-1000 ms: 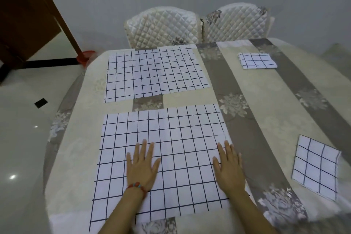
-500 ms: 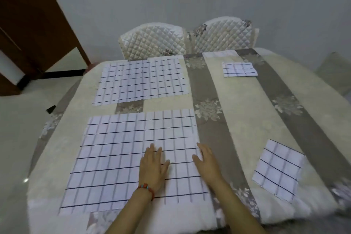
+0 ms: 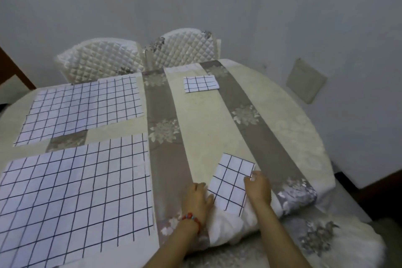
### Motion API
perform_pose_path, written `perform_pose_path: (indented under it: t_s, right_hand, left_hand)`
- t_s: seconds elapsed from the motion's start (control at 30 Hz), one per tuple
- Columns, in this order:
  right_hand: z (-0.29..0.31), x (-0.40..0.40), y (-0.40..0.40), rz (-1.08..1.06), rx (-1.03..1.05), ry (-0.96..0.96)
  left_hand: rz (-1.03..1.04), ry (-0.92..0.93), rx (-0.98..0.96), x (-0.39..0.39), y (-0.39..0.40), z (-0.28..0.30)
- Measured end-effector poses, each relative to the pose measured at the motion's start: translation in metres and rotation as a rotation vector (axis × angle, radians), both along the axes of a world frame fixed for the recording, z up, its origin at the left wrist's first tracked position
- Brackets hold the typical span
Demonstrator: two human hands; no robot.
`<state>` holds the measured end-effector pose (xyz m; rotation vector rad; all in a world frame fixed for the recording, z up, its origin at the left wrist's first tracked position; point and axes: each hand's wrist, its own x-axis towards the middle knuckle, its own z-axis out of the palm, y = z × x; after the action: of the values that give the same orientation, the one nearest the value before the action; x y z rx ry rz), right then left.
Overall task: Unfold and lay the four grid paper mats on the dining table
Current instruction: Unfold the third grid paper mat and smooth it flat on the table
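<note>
Left hand: my left hand (image 3: 196, 198) touches the left edge of the near folded mat (image 3: 232, 183), fingers bent, thumb on the paper; real grip I cannot tell
Right hand: my right hand (image 3: 257, 187) pinches its right edge with curled fingers
Near folded mat: at 5 o'clock on the dining table (image 3: 204, 132), by the edge
Far folded mat (image 3: 200, 83): at 12 o'clock, untouched
Unfolded mats: near one (image 3: 74, 198) at 8 o'clock, far one (image 3: 84, 106) at 10 o'clock, both flat

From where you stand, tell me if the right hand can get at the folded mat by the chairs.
Probably yes, with a long lean: the far folded mat lies across bare tablecloth, nothing between, but the right hand now pinches the near folded mat.
</note>
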<state>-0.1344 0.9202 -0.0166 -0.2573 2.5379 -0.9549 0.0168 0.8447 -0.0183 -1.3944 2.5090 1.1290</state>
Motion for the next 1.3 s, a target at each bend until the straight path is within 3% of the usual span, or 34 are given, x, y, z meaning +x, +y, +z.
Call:
perform_pose_path:
  t_s: [0.33, 0.5, 0.7, 0.9, 1.03, 1.2, 1.3]
  right_hand:
    - [-0.006, 0.024, -0.006, -0.042, -0.023, -0.1]
    - [-0.005, 0.02, -0.008, -0.089, -0.076, -0.163]
    - [0.01, 0.004, -0.006, -0.223, -0.35, -0.207]
    - [0.027, 0.0, -0.013, -0.203, -0.602, -0.496]
    - [0.044, 0.009, -0.019, -0.083, -0.597, -0.421]
    - [0.066, 0.026, -0.024, 0.032, -0.617, -0.2]
    - [0.08, 0.039, -0.025, 0.092, -0.608, -0.07]
  left_hand:
    - [0.449, 0.149, 0.321, -0.05, 0.01, -0.002]
    - [0.427, 0.286, 0.312, -0.041, 0.005, -0.006]
    - [0.341, 0.434, 0.316, -0.017, -0.012, 0.008]
    - [0.423, 0.493, 0.388, 0.013, -0.024, 0.027]
    - [0.457, 0.505, 0.394, 0.024, -0.023, 0.04]
    - [0.503, 0.405, 0.193, 0.023, -0.019, 0.058]
    - [0.37, 0.557, 0.233, 0.014, -0.014, 0.077]
